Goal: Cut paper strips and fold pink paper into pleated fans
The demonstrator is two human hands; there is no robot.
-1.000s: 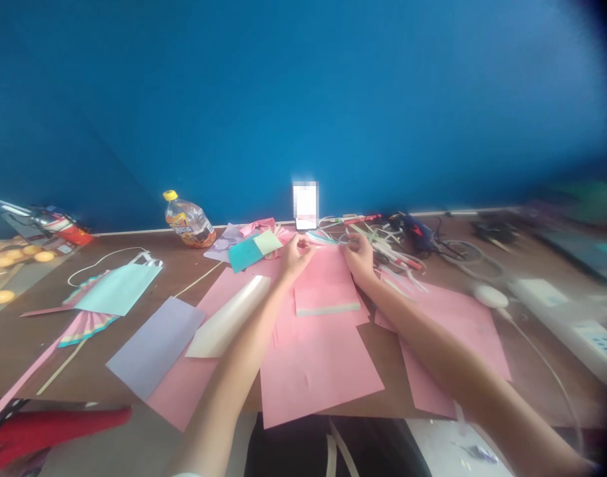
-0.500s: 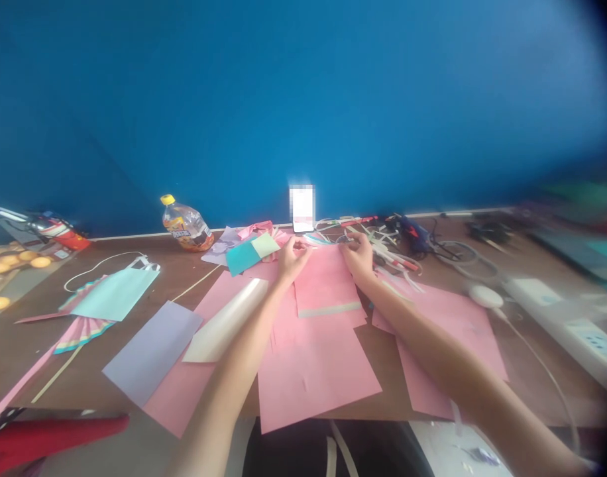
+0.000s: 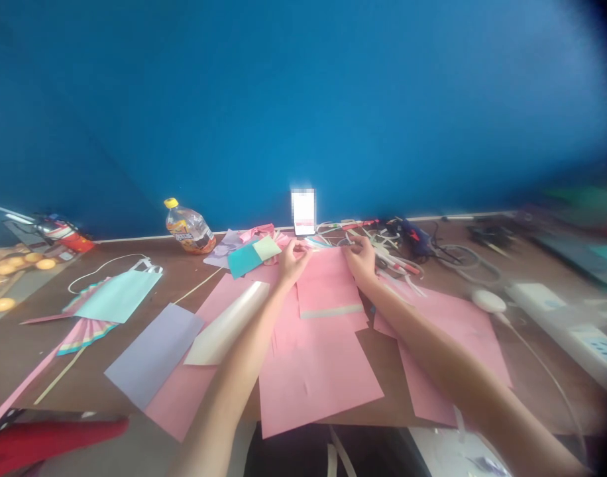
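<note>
A pink paper sheet (image 3: 328, 281) with a pale strip across its near end lies in the middle, over larger pink sheets (image 3: 313, 377). At its far left corner is my left hand (image 3: 293, 262), fingers curled and pinched on the edge. My right hand (image 3: 360, 260) is closed in the same way on the far right corner. Just beyond the hands, thin coloured paper strips (image 3: 319, 242) show in part. Left of my left hand lie a teal paper piece (image 3: 244, 260) and a pale green one (image 3: 267, 248).
A lit phone (image 3: 304, 212) leans against the blue wall. A plastic bottle (image 3: 189, 228) stands at the back left. Purple paper (image 3: 154, 351), a rolled white sheet (image 3: 227, 324) and a light blue paper bag (image 3: 119, 296) lie leftward. Paper scraps, cables and a power strip (image 3: 594, 351) occupy the right.
The whole view has shifted slightly down and right. Both hands stay at the far corners of the pink sheet, with hardly any movement.
</note>
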